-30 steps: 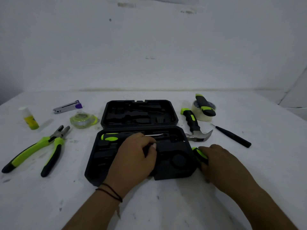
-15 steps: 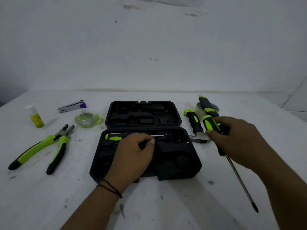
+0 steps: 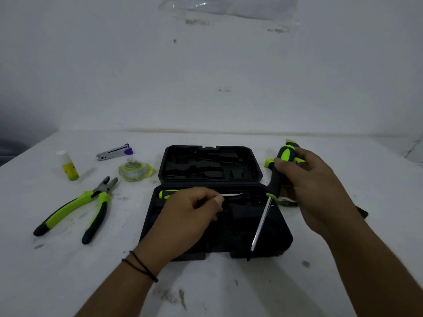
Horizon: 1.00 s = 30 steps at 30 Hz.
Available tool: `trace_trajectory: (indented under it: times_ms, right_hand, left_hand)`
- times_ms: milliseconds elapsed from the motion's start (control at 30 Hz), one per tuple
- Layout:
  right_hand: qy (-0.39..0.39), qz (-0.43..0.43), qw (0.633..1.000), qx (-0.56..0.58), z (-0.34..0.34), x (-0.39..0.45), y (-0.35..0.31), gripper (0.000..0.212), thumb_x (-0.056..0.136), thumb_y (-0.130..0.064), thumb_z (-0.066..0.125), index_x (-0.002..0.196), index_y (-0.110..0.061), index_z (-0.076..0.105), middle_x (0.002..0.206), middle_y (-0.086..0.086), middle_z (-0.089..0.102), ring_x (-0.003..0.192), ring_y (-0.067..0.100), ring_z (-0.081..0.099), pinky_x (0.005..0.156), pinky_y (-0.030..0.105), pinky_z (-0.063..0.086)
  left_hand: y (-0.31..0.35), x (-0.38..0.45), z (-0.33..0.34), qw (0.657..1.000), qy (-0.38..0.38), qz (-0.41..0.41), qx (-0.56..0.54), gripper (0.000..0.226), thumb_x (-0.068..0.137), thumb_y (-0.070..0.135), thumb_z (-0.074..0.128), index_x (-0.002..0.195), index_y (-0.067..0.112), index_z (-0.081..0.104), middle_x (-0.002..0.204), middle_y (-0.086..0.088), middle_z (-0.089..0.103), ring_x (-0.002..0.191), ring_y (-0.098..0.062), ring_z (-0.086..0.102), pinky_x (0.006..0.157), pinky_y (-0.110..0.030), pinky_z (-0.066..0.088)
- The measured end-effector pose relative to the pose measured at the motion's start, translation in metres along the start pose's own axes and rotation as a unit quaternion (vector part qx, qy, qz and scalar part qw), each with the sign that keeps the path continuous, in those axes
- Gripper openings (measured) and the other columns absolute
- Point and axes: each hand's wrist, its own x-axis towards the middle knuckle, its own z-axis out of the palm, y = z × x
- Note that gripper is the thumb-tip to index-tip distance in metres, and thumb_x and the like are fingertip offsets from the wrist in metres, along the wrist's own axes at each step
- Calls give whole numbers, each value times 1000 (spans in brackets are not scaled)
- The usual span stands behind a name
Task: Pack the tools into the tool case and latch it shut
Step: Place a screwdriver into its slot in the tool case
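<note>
The black tool case (image 3: 278, 234) lies open mid-table, its lid (image 3: 210, 163) flat behind the base. A green-handled screwdriver (image 3: 166, 193) sits in the base's rear slot, its shaft (image 3: 231, 194) pointing right. My left hand (image 3: 190, 216) rests over it, fingers curled and pinching it near the shaft. My right hand (image 3: 313, 191) grips the black-and-green handle of a long screwdriver (image 3: 278, 177). It is held above the case's right side, and its steel shaft (image 3: 261, 225) slants down toward me.
Green pliers (image 3: 75, 209) lie left of the case. Behind them are a yellow-green tape roll (image 3: 136, 170), a glue stick (image 3: 68, 167) and a metal tool with a purple end (image 3: 114, 152). A hammer head (image 3: 288, 203) and a green handle (image 3: 269, 162) show partly behind my right hand.
My right hand picked up the long screwdriver from the table right of the case and swung it over the case's right side. My left hand stayed on the stowed screwdriver.
</note>
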Motion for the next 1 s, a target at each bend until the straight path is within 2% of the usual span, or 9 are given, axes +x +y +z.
trace_trajectory:
  times_ms: [167, 267, 367, 433, 567, 700, 833, 900, 1000]
  right_hand:
    - [20, 17, 997, 71, 17, 7, 12, 27, 87, -8, 59, 112, -7, 51, 81, 4, 57, 55, 6, 64, 52, 32, 56]
    - [32, 29, 994, 99, 23, 8, 22, 32, 86, -7, 60, 115, -6, 47, 80, 4, 56, 62, 12, 64, 61, 40, 58]
    - [29, 50, 990, 129, 23, 9, 34, 29, 85, -7, 60, 111, -7, 45, 81, 6, 59, 69, 19, 66, 65, 40, 59]
    - [25, 55, 990, 125, 22, 9, 42, 29, 85, -7, 61, 108, -11, 43, 85, 10, 60, 67, 16, 68, 63, 36, 59]
    - [-10, 18, 1000, 18, 18, 5, 54, 37, 83, -16, 64, 117, -18, 49, 83, 12, 62, 68, 19, 66, 61, 29, 57]
    - [-26, -15, 996, -80, 14, 2, 56, 37, 80, -25, 66, 115, -27, 55, 84, 5, 66, 67, 17, 67, 65, 26, 54]
    - [-52, -52, 991, -111, 9, -1, 55, 41, 75, -26, 70, 113, -33, 56, 92, -4, 66, 82, 13, 68, 76, 26, 55]
    - [-45, -93, 980, -170, 7, 0, 57, 36, 74, -30, 70, 109, -32, 59, 100, -8, 63, 91, 8, 64, 79, 23, 52]
    - [-35, -204, 931, -302, 5, 0, 59, 34, 73, -48, 68, 101, -31, 61, 100, -15, 57, 96, -4, 53, 79, 7, 40]
  left_hand:
    - [0, -4, -9, 996, -82, -8, 42, 9, 81, 32, 64, 80, 29, 73, 79, 2, 74, 71, -14, 68, 68, -25, 54]
    - [-3, -3, -13, 995, -90, -8, 51, 8, 81, 25, 67, 84, 23, 75, 72, 1, 73, 62, -8, 66, 62, -19, 53]
    - [-10, -1, -18, 996, -52, 13, 65, 10, 83, 23, 65, 78, 25, 74, 65, 2, 69, 56, -9, 61, 55, -25, 52]
    - [-16, 1, -23, 996, -2, 38, 76, 13, 84, 23, 64, 76, 28, 73, 67, 4, 68, 58, -8, 59, 56, -26, 50]
    - [-21, 2, -29, 989, 73, 82, 98, 15, 84, 19, 64, 77, 30, 71, 74, 19, 67, 70, 2, 61, 63, -6, 42]
    - [-25, 3, -32, 977, 112, 126, 131, 14, 83, 22, 64, 79, 34, 70, 83, 19, 67, 79, 0, 62, 69, -5, 42]
    - [-24, 1, -33, 972, 133, 147, 124, 9, 83, 29, 63, 80, 36, 69, 82, 17, 68, 75, -1, 63, 67, -6, 44]
    - [-23, 0, -34, 976, 136, 138, 99, 10, 84, 25, 65, 80, 33, 70, 78, 16, 69, 70, -2, 63, 64, -6, 44]
    - [-21, 0, -35, 985, 140, 98, 14, 10, 76, 31, 61, 78, 32, 71, 76, 10, 71, 64, -3, 64, 63, -10, 49]
